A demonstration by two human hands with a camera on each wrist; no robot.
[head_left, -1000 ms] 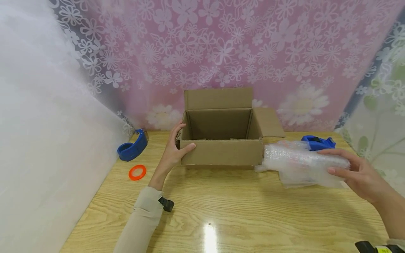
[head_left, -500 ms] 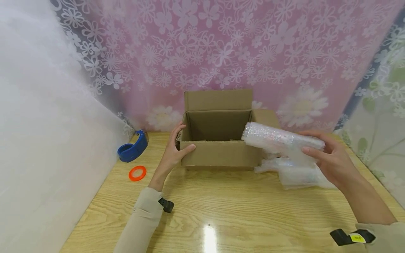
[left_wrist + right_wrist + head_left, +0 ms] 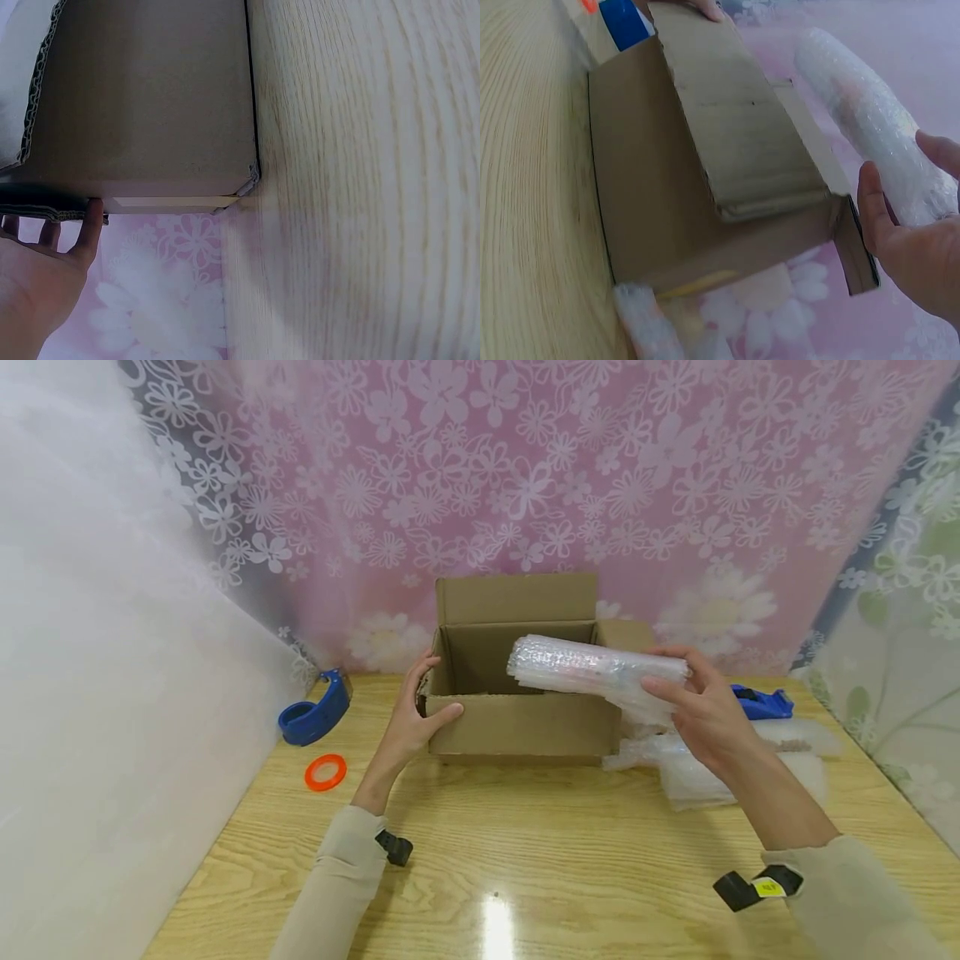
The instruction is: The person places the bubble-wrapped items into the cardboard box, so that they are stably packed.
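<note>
An open cardboard box (image 3: 525, 724) stands on the wooden table against the floral curtain, its back flap up and right flap out. My left hand (image 3: 408, 718) grips its left end, thumb on the front and fingers behind the edge. In the left wrist view the fingertips of that hand (image 3: 45, 285) press against the cardboard. My right hand (image 3: 705, 710) holds a bubble-wrapped roll (image 3: 577, 667) by its right end, thumb in front. The roll lies nearly level over the box opening, its left end above the inside. What is under the wrap is hidden, apart from faint reddish color.
More bubble-wrapped bundles (image 3: 697, 781) lie right of the box, partly under my right forearm. Behind them sits a blue tape dispenser (image 3: 768, 704). At the left are a blue curved, dispenser-like object (image 3: 318, 710) and an orange ring (image 3: 326, 772).
My right hand has lifted the bubble-wrapped roll from the right side of the table and carried it left over the box. My left hand has stayed on the box.
</note>
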